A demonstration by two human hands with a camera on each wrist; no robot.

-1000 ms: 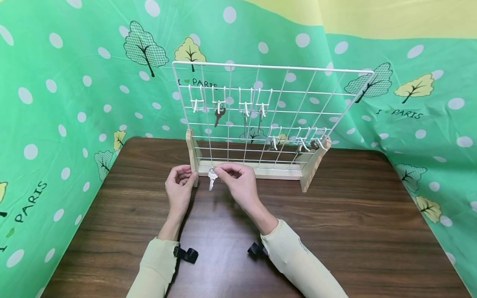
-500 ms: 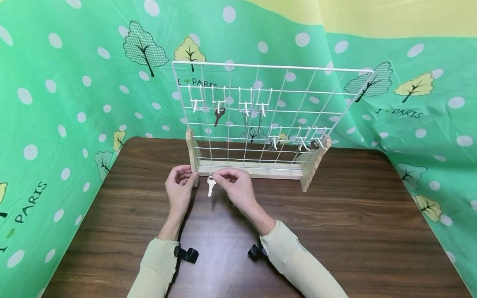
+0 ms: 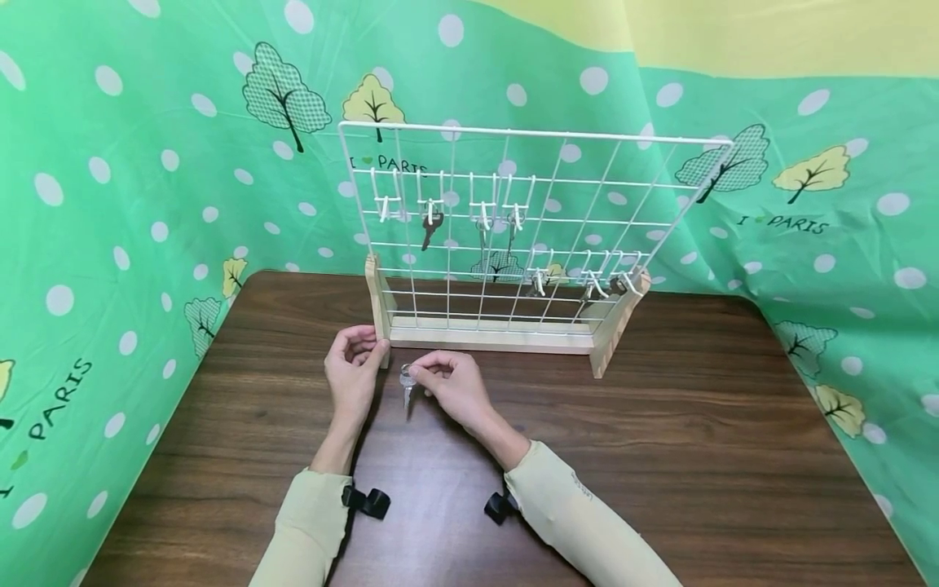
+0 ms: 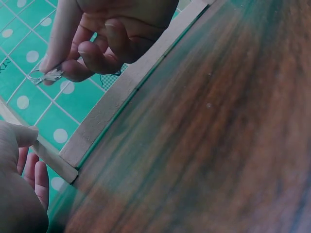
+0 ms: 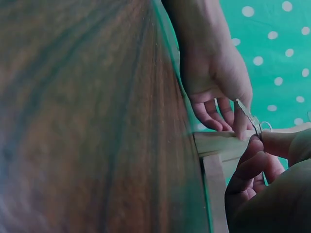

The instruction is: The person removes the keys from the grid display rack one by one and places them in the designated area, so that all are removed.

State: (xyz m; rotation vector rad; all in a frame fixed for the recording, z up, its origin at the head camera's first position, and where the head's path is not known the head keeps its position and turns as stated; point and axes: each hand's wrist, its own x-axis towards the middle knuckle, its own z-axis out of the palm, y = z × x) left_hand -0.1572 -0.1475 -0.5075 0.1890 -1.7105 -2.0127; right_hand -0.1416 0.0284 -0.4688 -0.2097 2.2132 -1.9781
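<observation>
My right hand (image 3: 453, 387) pinches a small silver key (image 3: 407, 390) by its ring end, between thumb and forefinger. The key hangs down over the table, in front of the rack's wooden base bar (image 3: 499, 338). In the right wrist view the key (image 5: 249, 117) and its thin ring show at the fingertips. My left hand (image 3: 354, 371) grips the lower part of the rack's left wooden upright (image 3: 379, 302), thumb in front. The left wrist view shows the thumb of the left hand (image 4: 17, 179) across that wood and fingers behind it.
A white wire grid (image 3: 535, 134) leans back in the wooden stand. White hooks (image 3: 385, 205) hang on it in two rows. One carries a dark brown key (image 3: 431, 231); several others carry keys too. The dark wooden table (image 3: 697, 456) meets a green dotted curtain (image 3: 169, 106) behind.
My right hand has moved down and nearer my body with the key, away from the grid's bottom. The left hand has stayed on the upright.
</observation>
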